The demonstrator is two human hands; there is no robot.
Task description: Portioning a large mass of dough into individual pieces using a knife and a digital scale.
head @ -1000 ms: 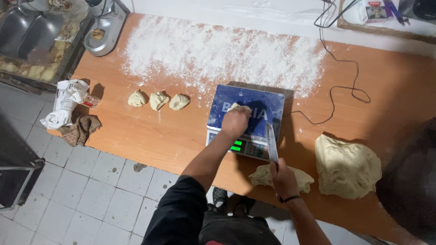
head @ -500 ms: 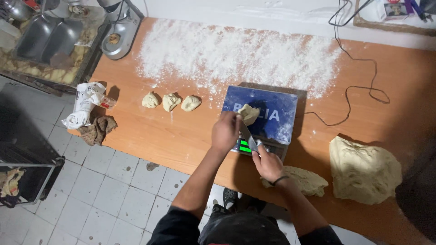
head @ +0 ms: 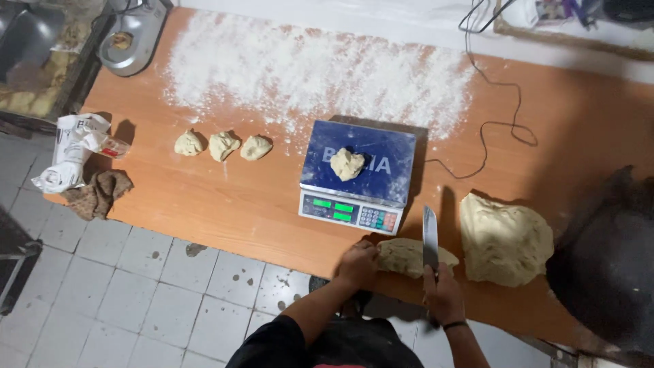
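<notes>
Head view: left hand (head: 359, 262) pressed on the end of a flattened dough strip (head: 409, 256) at the table's (head: 225, 204) near edge. Right hand (head: 443, 293) closed around a knife (head: 430, 235), blade upright over that strip.

Three small dough balls (head: 222, 145) are sitting in a row on the table (head: 204, 197). One more dough piece (head: 347, 164) is lying on the one blue scale (head: 359, 176). Two bigger dough lumps are lying near the edge: a flat dough slab (head: 405, 257) and a large dough mass (head: 504, 238). One knife (head: 430, 238) is showing. Two hands are showing, left hand (head: 358, 263) and right hand (head: 443, 296). One flour patch (head: 313, 68), one brown rag (head: 102, 192).
</notes>
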